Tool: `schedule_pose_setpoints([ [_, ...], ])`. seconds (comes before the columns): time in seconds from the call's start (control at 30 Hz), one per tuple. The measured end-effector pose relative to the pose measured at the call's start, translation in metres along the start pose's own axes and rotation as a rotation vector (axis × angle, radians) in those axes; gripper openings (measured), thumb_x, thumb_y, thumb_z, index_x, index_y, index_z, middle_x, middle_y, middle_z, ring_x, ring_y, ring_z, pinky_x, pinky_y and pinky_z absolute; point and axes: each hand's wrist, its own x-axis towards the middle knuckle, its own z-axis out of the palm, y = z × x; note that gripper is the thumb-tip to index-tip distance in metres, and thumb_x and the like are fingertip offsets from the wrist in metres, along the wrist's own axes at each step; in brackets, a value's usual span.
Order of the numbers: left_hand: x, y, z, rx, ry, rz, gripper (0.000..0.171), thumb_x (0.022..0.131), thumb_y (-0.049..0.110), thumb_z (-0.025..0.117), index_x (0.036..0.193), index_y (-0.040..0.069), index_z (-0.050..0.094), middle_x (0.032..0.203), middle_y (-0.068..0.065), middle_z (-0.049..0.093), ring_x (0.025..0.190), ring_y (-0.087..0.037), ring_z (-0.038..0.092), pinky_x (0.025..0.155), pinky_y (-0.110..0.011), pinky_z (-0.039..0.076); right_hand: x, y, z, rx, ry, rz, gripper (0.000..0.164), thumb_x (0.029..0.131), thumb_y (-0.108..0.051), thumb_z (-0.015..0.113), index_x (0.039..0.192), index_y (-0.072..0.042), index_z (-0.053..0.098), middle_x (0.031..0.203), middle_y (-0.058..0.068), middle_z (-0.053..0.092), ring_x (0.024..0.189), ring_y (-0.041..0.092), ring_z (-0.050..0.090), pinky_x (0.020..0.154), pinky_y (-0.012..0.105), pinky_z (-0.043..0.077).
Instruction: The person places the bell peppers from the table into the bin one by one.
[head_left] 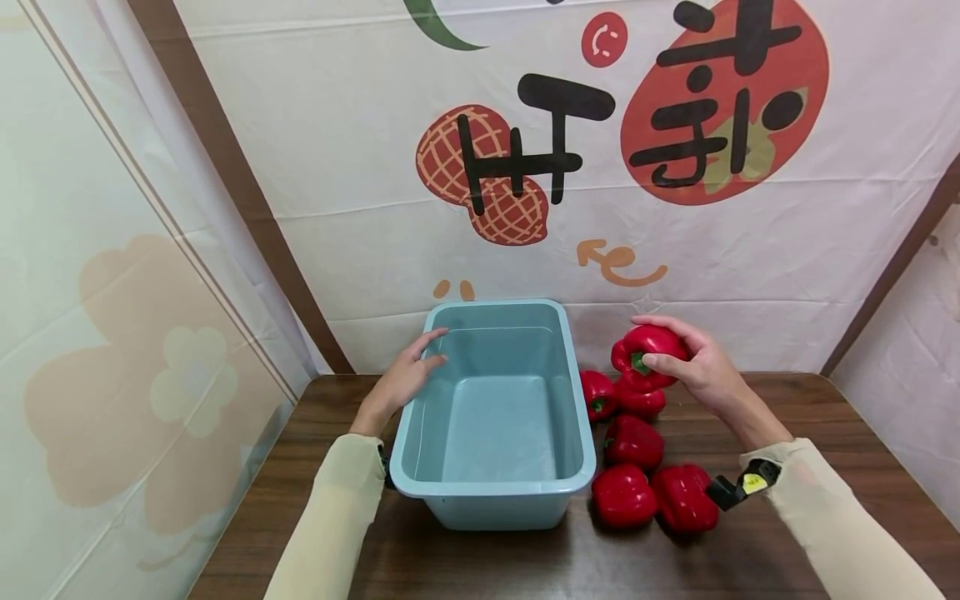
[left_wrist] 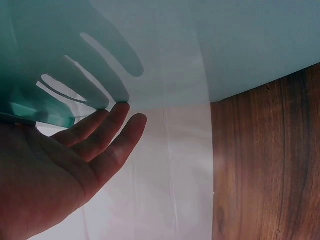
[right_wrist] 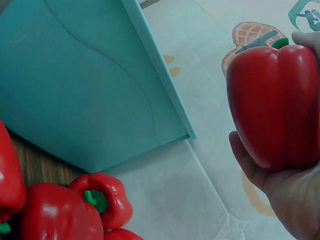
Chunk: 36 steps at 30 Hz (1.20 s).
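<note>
A red bell pepper (head_left: pixel 660 340) with a green stem is held in my right hand (head_left: pixel 708 367), raised above the table to the right of the tub. In the right wrist view the thumb and fingers lie on opposite sides of this bell pepper (right_wrist: pixel 275 105). The light-blue plastic tub (head_left: pixel 495 487) stands upright with bare inside walls and floor. My left hand (head_left: pixel 401 379) rests at its left rim, thumb and index finger reaching over the edge. In the left wrist view the other fingers of the left hand (left_wrist: pixel 65 175) lie fairly straight by the tub's outer wall (left_wrist: pixel 240 45).
Several more red bell peppers (head_left: pixel 633 442) lie on the brown wooden table (head_left: pixel 780 492), close along the tub's right side. A white printed cloth (head_left: pixel 360 242) hangs behind the table, with more cloth at both sides.
</note>
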Motion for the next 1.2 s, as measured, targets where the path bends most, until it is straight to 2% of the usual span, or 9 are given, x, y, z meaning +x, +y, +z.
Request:
schedule_pose_setpoints([
  [0.23,0.000,0.000,0.000,-0.009,0.000,-0.005,0.054,0.102,0.032,0.045,0.155,0.027,0.031,0.162,-0.014,0.021,0.124,-0.042,0.051,0.094,-0.060,0.048,0.003,-0.002,0.003,0.033,-0.020,-0.025,0.049,0.093,0.001,0.058,0.140,-0.009,0.052,0.123,0.003,0.058,0.105,0.017,0.060,0.076,0.029,0.058],
  [0.63,0.000,-0.003,0.000,-0.004,0.003,0.001,0.055,0.103,0.032,0.045,0.155,0.025,0.031,0.163,-0.013,0.019,0.130,-0.043,0.046,0.099,-0.063,0.044,0.007,-0.004,0.009,0.019,-0.025,-0.033,0.051,0.091,0.001,0.060,0.140,-0.008,0.051,0.124,0.002,0.057,0.108,0.018,0.057,0.076,0.030,0.058],
  [0.87,0.000,0.000,0.001,-0.010,0.007,-0.003,0.054,0.102,0.033,0.046,0.154,0.028,0.032,0.163,-0.011,0.021,0.127,-0.042,0.050,0.096,-0.061,0.047,0.010,-0.004,0.012,0.033,-0.032,-0.038,0.049,0.092,0.001,0.059,0.140,-0.008,0.052,0.122,0.004,0.057,0.105,0.018,0.059,0.074,0.031,0.059],
  [1.2,0.002,-0.004,0.001,-0.005,0.011,0.006,0.054,0.102,0.032,0.045,0.154,0.027,0.032,0.163,-0.013,0.021,0.129,-0.042,0.048,0.098,-0.062,0.044,0.019,-0.011,0.022,0.031,-0.045,-0.037,0.051,0.090,0.000,0.061,0.140,-0.007,0.052,0.124,0.004,0.057,0.108,0.020,0.058,0.076,0.032,0.059],
])
